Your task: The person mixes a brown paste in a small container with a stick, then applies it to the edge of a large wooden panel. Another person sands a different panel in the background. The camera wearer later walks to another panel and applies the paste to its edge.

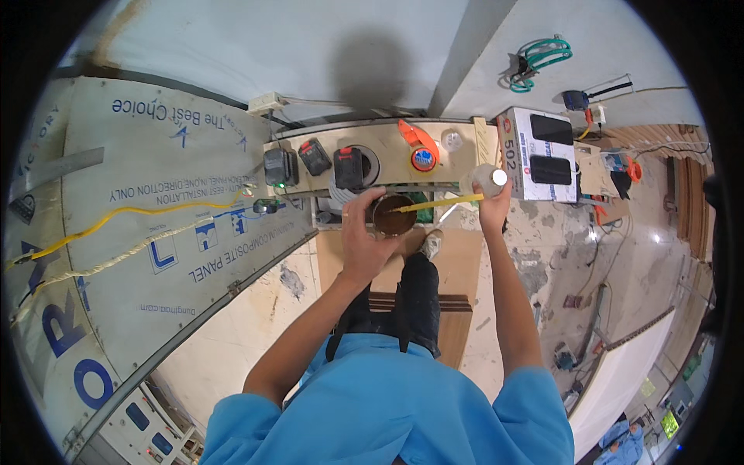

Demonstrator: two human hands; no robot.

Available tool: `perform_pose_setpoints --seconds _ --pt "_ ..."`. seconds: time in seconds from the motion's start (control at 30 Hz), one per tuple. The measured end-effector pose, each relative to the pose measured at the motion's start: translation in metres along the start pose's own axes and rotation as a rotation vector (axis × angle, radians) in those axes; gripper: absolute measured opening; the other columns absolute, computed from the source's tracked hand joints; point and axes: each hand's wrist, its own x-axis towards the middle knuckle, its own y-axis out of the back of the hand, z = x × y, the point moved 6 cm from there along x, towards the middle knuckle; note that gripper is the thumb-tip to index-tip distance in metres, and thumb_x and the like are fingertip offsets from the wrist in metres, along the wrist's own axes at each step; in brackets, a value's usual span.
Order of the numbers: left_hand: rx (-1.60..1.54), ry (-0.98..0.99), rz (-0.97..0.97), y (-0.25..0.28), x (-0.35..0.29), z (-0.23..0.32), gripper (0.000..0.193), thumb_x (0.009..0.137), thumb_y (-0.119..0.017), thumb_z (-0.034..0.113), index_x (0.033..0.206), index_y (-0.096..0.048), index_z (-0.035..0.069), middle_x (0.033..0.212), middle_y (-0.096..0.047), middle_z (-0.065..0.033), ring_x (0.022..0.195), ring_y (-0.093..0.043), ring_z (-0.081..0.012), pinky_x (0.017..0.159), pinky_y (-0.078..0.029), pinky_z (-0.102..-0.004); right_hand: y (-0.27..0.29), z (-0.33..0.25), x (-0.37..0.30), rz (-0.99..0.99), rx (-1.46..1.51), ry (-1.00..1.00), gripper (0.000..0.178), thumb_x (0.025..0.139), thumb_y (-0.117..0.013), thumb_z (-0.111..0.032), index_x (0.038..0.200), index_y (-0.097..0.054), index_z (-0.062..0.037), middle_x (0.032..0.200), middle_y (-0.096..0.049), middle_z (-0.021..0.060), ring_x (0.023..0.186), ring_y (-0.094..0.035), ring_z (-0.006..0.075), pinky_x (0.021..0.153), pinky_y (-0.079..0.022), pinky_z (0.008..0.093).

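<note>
My left hand [364,236] is curled round the side of a round open container [403,225], brown inside, held in front of my body. A thin yellow strip [442,204] slants from inside the container to my right hand. My right hand [496,208] is closed on a pale, see-through bottle [480,177] with a white round spot on its near side. Whether the fingers also grip the yellow strip, I cannot tell. The bench lies just beyond both hands.
On the bench [322,141] are several black battery packs [280,167] and an orange tape roll [423,158]. Two black phones [551,169] lie on a white box [521,155] at right. A printed panel [186,194] fills the left; a yellow cable [124,211] crosses it.
</note>
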Motion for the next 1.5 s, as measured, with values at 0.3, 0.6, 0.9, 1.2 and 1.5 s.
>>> perform_pose_setpoints --seconds 0.3,0.6,0.9,1.2,1.5 --pt "-0.041 0.058 0.014 0.001 -0.001 0.019 0.079 0.072 -0.096 0.010 0.140 -0.056 0.006 0.132 -0.059 -0.0107 0.122 -0.060 -0.0271 0.107 -0.048 -0.0385 -0.037 0.088 0.060 -0.023 0.011 -0.060 0.079 0.081 -0.091 -0.015 0.145 -0.046 -0.0035 0.134 -0.062 0.0170 0.126 -0.061 0.0283 0.109 -0.048 0.0393" --pt "-0.070 -0.139 -0.068 0.010 0.008 0.061 0.079 0.070 -0.096 0.013 0.137 -0.057 0.007 0.128 -0.063 -0.0130 0.123 -0.058 -0.0339 0.106 -0.047 -0.0441 0.025 -0.103 -0.059 -0.576 0.437 -0.269 0.049 0.095 -0.071 -0.016 0.141 -0.060 -0.0026 0.101 -0.069 0.0068 0.086 -0.065 0.0118 0.079 -0.054 0.0271" --pt "-0.200 -0.313 -0.311 0.012 -0.018 0.086 0.079 0.068 -0.098 0.016 0.136 -0.059 0.006 0.129 -0.067 -0.0138 0.121 -0.060 -0.0357 0.105 -0.047 -0.0462 0.073 -0.316 -0.172 -0.361 0.113 0.196 0.023 0.109 -0.064 -0.020 0.116 -0.074 -0.0005 0.096 -0.068 0.0061 0.079 -0.064 0.0137 0.072 -0.053 0.0267" --pt "-0.260 -0.316 -0.454 0.027 -0.052 0.078 0.077 0.069 -0.098 0.018 0.135 -0.060 0.006 0.126 -0.069 -0.0129 0.120 -0.061 -0.0339 0.105 -0.047 -0.0459 0.081 -0.334 -0.237 -0.235 -0.162 0.237 0.023 0.109 -0.063 -0.020 0.110 -0.074 0.0009 0.096 -0.073 0.0098 0.075 -0.068 0.0166 0.068 -0.056 0.0313" --pt "-0.259 -0.368 -0.509 0.034 -0.064 0.083 0.076 0.069 -0.097 0.019 0.135 -0.061 0.006 0.126 -0.070 -0.0118 0.119 -0.061 -0.0335 0.106 -0.046 -0.0457 0.087 -0.335 -0.266 -0.156 -0.145 0.148 0.022 0.109 -0.063 -0.016 0.107 -0.074 0.0030 0.093 -0.073 0.0096 0.073 -0.066 0.0148 0.066 -0.054 0.0305"
